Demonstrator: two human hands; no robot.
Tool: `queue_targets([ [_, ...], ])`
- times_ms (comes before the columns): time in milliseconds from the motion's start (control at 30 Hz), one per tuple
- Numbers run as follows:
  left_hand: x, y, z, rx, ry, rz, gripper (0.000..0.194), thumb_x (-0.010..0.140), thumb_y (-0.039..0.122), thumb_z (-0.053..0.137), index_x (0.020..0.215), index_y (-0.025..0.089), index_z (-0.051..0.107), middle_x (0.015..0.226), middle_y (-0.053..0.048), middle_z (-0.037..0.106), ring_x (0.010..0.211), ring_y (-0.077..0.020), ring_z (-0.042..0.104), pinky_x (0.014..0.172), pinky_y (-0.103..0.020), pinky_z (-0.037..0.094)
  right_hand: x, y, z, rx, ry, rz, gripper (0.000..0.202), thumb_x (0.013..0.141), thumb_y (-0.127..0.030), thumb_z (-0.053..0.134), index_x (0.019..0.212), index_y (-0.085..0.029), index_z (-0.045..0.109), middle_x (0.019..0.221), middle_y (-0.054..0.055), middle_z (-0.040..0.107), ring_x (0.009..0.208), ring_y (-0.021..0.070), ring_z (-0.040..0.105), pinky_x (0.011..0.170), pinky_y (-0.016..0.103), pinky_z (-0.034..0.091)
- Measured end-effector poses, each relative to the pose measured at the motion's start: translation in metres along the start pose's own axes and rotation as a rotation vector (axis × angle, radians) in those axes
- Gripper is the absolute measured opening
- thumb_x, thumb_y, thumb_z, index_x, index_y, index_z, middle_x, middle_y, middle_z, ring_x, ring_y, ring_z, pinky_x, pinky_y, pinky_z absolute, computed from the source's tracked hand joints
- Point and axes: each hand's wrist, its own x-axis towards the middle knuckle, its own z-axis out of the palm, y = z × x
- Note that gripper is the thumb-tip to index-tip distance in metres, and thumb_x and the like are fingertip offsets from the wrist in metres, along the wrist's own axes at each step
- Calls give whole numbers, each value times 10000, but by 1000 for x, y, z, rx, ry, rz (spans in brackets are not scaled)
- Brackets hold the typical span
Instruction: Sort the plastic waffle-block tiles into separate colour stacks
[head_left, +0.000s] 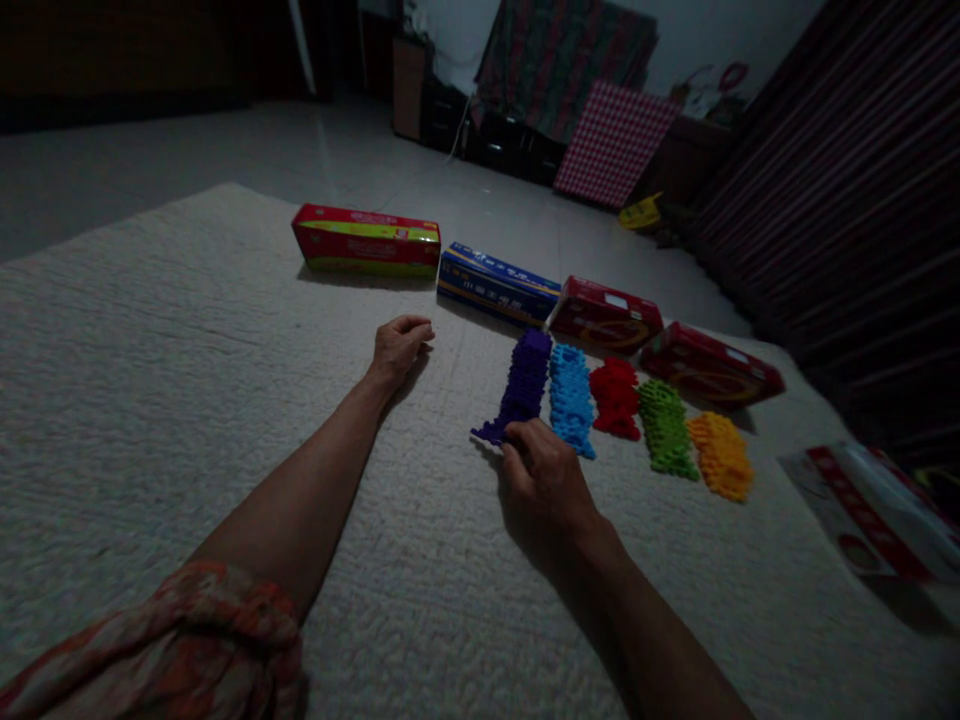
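Note:
My right hand (pixel 546 475) pinches a flat purple plastic building piece (pixel 489 432) at the near end of a row of purple building pieces (pixel 529 375). To the right of that row lie more rows of such knobbly pieces: light blue (pixel 571 400), red (pixel 616 397), green (pixel 666 428) and yellow-orange (pixel 722 455). My left hand (pixel 403 350) rests on the pale quilted mat (pixel 247 400), left of the purple row. Its fingers are curled together, and nothing shows in them. The fingertips of my right hand partly cover the purple piece.
Behind the rows stand a red-and-yellow box (pixel 366 243), a blue box (pixel 497 285) and two dark red boxes (pixel 607 313). A red-and-white package (pixel 874 515) lies at the right. Farther back are tiled floor, a checked cloth (pixel 616 143) and a dark striped curtain (pixel 832 170).

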Motion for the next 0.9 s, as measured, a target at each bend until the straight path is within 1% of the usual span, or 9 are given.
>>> queue_targets([
  [133, -2, 3, 1, 11, 19, 3, 167, 599, 211, 726, 754, 175, 677, 689, -27, 663, 594, -126, 584, 568, -246, 450, 1, 9, -8, -78, -28, 36, 128, 869, -121, 528, 881, -197, 630, 858, 57, 634, 812, 203, 615, 735, 328, 467],
  [267, -4, 5, 1, 13, 21, 9, 167, 583, 219, 728, 738, 175, 684, 665, -21, 665, 576, -121, 578, 556, -240, 444, -1, 11, -7, -119, -48, 64, 115, 838, -125, 548, 868, -197, 632, 865, 59, 638, 795, 206, 619, 717, 333, 469],
  [333, -4, 5, 1, 21, 28, 5, 182, 577, 228, 729, 747, 175, 692, 656, -18, 666, 572, -121, 580, 550, -234, 434, -1, 12, -5, -142, -33, 85, 113, 831, -128, 556, 871, -198, 634, 869, 62, 641, 787, 207, 618, 713, 337, 474],
  [533, 0, 0, -2, 17, 11, 10, 207, 569, 248, 749, 756, 178, 695, 678, -20, 680, 565, -115, 584, 551, -232, 432, 2, 18, -1, -205, 124, 92, 276, 863, -150, 557, 1130, -163, 625, 994, 113, 664, 888, 243, 638, 755, 361, 513],
  [600, 1, -1, -2, 2, 11, 14, 218, 556, 259, 757, 749, 178, 695, 683, -20, 684, 564, -114, 586, 549, -231, 436, 3, 17, 0, -206, 158, 71, 254, 881, -141, 540, 1120, -164, 624, 975, 108, 658, 895, 242, 639, 766, 363, 513],
  [700, 0, -1, -1, -14, 18, 11, 250, 520, 283, 766, 735, 177, 695, 650, -8, 673, 545, -110, 575, 528, -222, 419, 0, 7, 5, -157, 170, -12, 188, 905, -116, 510, 1038, -182, 624, 898, 73, 634, 838, 213, 627, 750, 341, 493],
  [800, 0, 0, 1, -47, 5, 7, 289, 485, 303, 771, 725, 164, 694, 640, 0, 666, 528, -110, 579, 547, -237, 444, -6, -7, 17, -50, 133, -101, 199, 916, -75, 457, 956, -200, 606, 829, 39, 590, 766, 178, 599, 691, 303, 464],
  [833, 0, 0, 1, -55, 4, 12, 287, 481, 303, 765, 719, 160, 692, 636, 4, 659, 521, -107, 577, 549, -238, 445, -9, -10, 22, -10, 117, -143, 209, 919, -69, 447, 963, -201, 603, 826, 35, 585, 754, 169, 597, 679, 292, 461],
  [900, 0, 0, 1, -50, 3, 17, 286, 491, 304, 761, 728, 158, 699, 637, 6, 656, 514, -103, 574, 545, -236, 439, -12, -15, 31, 28, 68, -196, 187, 914, -68, 464, 926, -210, 584, 820, 27, 580, 732, 161, 590, 654, 279, 450],
])
